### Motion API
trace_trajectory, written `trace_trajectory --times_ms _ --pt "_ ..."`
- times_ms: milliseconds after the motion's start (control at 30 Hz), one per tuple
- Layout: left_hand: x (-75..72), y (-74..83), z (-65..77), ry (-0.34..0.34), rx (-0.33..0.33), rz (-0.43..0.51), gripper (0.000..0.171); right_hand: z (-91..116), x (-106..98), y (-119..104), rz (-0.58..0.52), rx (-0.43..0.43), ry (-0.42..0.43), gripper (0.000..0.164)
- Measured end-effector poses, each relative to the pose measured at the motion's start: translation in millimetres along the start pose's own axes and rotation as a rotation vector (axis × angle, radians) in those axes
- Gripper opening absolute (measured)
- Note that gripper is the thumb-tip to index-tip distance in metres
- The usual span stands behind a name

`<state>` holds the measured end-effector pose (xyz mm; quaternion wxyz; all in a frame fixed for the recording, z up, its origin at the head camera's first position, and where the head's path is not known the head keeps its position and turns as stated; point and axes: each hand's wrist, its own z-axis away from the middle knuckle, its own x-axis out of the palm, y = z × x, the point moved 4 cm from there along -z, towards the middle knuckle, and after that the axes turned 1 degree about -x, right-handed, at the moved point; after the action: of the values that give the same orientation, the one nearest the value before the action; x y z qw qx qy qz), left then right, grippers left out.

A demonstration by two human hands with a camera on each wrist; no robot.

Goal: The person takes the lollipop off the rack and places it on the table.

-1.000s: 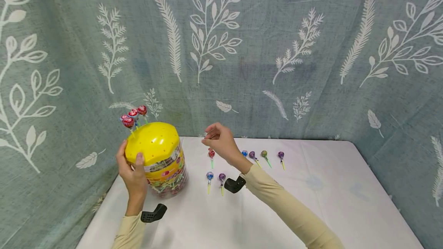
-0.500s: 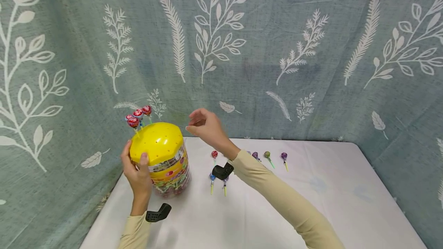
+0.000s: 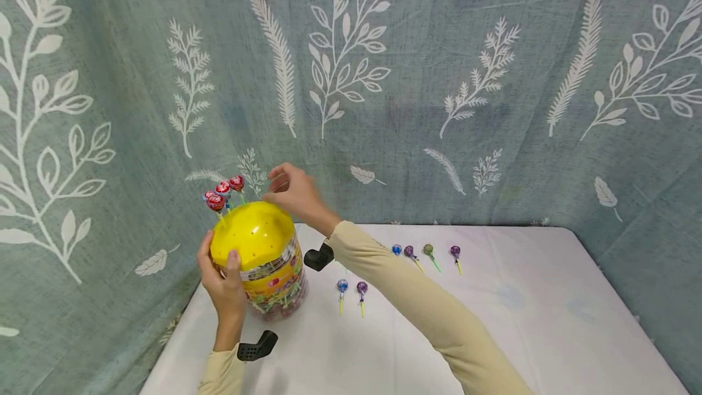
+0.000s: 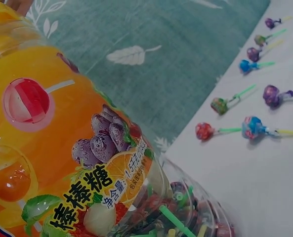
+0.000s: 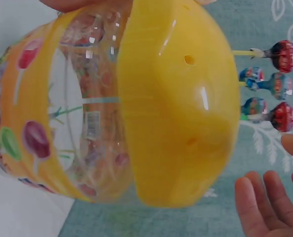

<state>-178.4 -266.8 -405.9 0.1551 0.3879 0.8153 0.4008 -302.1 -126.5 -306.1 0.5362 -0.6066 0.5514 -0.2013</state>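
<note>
A clear candy jar (image 3: 274,285) with a yellow domed lid (image 3: 255,233) stands tilted on the left part of the table. My left hand (image 3: 226,291) grips the lid's near left side, thumb in front. Several lollipops (image 3: 223,188) with red and blue wrappers stick up from small holes at the lid's far left edge. My right hand (image 3: 298,197) is over the lid's far right side, close to those lollipops. In the right wrist view its fingers (image 5: 252,202) are loosely bent, apart from the thumb, and I see nothing between them.
Loose lollipops lie on the white table (image 3: 406,346): a blue one (image 3: 342,286) and a purple one (image 3: 362,288) in front, a row with a green one (image 3: 428,250) behind. A red one (image 4: 204,131) shows in the left wrist view. A patterned curtain (image 3: 384,108) hangs behind.
My right hand has moved left from above the loose lollipops to over the yellow lid. The left hand keeps its grip on the jar; the view has shifted slightly.
</note>
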Motion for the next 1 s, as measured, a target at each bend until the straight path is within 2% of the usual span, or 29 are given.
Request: trace_trajectory --times_ms 67,267,333,500,667,900,1000 --pt "-1.3 -1.2 1.8 -0.002 -0.006 -0.007 0.058 -4 8 -1 0.006 -0.006 -0.012 0.032" --pt "-5.0 -35.9 3.3 0.002 -0.021 0.009 0.058 -16 32 1 -0.028 -0.026 -0.046 0.043" --pt "-5.1 -40.9 3.4 0.002 -0.029 0.009 0.058 -19 39 1 -0.045 -0.033 -0.067 0.046" --pt "-2.8 -40.0 3.9 -0.009 -0.025 0.008 0.058 -21 51 -2 -0.042 -0.080 -0.105 0.039" --pt "-1.6 -37.8 1.3 -0.021 -0.021 0.020 0.058 -21 55 -7 -0.006 -0.155 -0.093 0.026" --pt "-0.8 -6.6 -0.1 -0.012 -0.021 0.035 0.058 -23 58 -8 0.008 -0.188 -0.035 0.029" --pt "-1.0 -0.6 -1.2 -0.013 -0.022 0.024 0.059 -24 59 -8 0.012 -0.201 -0.001 0.029"
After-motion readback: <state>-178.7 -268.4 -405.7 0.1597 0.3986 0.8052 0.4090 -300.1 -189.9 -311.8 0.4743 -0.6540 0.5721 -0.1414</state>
